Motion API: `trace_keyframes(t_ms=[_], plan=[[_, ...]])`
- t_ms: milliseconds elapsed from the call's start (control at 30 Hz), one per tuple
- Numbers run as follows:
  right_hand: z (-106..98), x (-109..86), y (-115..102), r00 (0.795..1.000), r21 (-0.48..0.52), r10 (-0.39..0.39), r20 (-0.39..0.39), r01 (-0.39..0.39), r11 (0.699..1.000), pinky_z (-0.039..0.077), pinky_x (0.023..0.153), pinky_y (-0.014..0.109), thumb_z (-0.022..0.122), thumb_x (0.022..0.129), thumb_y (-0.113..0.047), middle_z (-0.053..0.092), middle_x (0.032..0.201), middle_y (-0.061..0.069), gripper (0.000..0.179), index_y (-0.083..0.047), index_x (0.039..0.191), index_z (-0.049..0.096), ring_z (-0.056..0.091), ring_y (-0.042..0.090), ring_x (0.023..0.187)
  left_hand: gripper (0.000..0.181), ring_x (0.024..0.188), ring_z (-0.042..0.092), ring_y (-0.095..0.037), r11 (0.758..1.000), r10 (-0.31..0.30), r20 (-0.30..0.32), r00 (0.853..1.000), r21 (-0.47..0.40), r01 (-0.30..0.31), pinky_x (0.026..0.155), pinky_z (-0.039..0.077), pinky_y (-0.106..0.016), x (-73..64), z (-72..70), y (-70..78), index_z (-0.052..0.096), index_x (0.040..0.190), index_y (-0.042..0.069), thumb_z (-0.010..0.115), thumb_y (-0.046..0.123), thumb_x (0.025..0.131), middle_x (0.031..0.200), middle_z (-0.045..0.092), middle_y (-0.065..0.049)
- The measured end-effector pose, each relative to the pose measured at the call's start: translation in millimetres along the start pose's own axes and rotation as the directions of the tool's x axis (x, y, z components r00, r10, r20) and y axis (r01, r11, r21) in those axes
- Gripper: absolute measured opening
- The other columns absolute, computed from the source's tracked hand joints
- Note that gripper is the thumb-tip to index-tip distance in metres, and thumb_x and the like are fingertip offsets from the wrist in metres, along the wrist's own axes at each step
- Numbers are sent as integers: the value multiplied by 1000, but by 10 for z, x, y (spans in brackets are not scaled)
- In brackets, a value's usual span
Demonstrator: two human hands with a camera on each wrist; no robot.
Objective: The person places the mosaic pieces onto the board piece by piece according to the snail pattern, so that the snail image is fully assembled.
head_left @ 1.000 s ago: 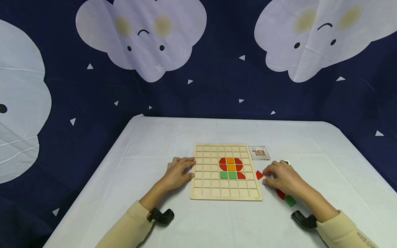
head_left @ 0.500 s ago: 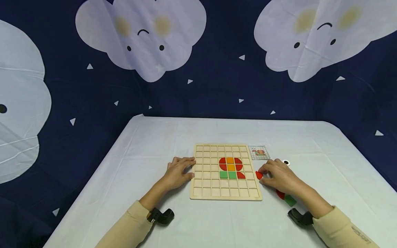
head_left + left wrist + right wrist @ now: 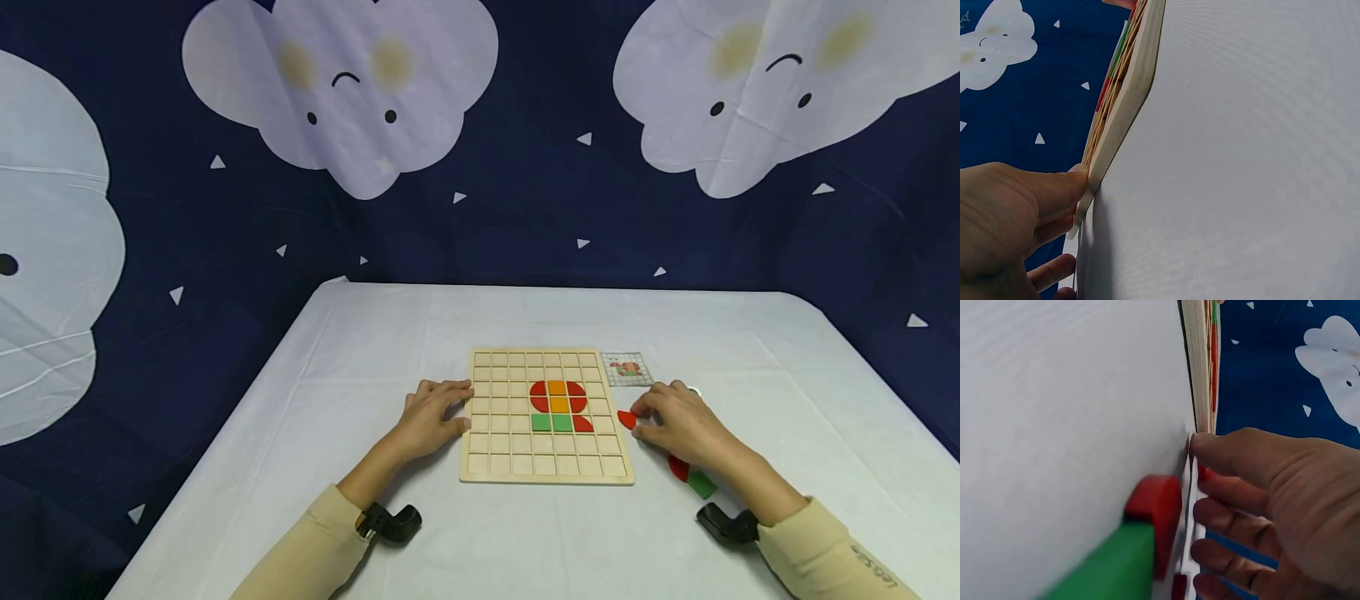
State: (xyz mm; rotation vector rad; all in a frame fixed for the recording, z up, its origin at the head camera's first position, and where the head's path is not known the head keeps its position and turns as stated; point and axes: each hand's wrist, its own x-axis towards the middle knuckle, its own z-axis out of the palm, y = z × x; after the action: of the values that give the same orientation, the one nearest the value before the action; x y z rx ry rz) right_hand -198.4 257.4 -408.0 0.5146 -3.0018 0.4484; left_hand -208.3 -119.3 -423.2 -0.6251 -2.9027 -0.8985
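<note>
A pale wooden grid board [image 3: 495, 462] lies on the table. Red rounded pieces [image 3: 538, 397] flank orange squares [image 3: 558, 405] in its cells. The row below holds green squares [image 3: 541, 423] and a red quarter-circle [image 3: 582, 425]. My left hand [image 3: 429, 421] rests against the board's left edge, thumb and fingers spread apart along it. Just off the right edge, my right hand [image 3: 686, 429] pinches another red quarter-circle piece [image 3: 626, 419] between thumb and index finger. In the right wrist view that piece [image 3: 1202, 473] is mostly hidden behind the fingers.
Beside the board's top right corner lies a small pattern card [image 3: 628, 369]. Near my right wrist are a loose red piece [image 3: 678, 468] and a green piece [image 3: 702, 484]. A white round piece [image 3: 697, 391] is largely hidden behind the right hand. White cloth covers the table [image 3: 375, 350].
My right hand has moved slightly left to the red quarter-circle piece and taken it between thumb and finger; the piece has turned and shifted slightly. The left hand and board have stayed still.
</note>
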Motion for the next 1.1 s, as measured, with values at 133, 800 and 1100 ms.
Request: trace_keyframes(t_ms=[133,800,1100], plan=[[-43,2,-19,1000,14,9,-8,-9,1000,37,79,41,74,76,-22,63,98,3,25,-10,97,70,47,20,89,46,117,43,-26,1000,2,-1,1000,-2,-2,85,29,-41,1,-2,-2,59,128,12,69,24,84,140,52,0],[149,408,-853,970,77,-238,-41,240,968,38,74,30,77,75,-25,61,88,-6,20,-16,92,73,44,12,82,46,116,42,-25,1000,-1,4,1000,-2,1,84,29,-39,1,-4,-8,59,128,12,69,24,84,141,52,1],[290,511,-1061,959,81,-284,4,283,956,33,72,26,77,75,-29,61,89,-8,19,-19,90,72,42,10,80,46,116,42,-25,1000,-3,1,1000,1,3,84,29,-39,-2,-3,-8,59,128,12,69,24,84,141,52,1]])
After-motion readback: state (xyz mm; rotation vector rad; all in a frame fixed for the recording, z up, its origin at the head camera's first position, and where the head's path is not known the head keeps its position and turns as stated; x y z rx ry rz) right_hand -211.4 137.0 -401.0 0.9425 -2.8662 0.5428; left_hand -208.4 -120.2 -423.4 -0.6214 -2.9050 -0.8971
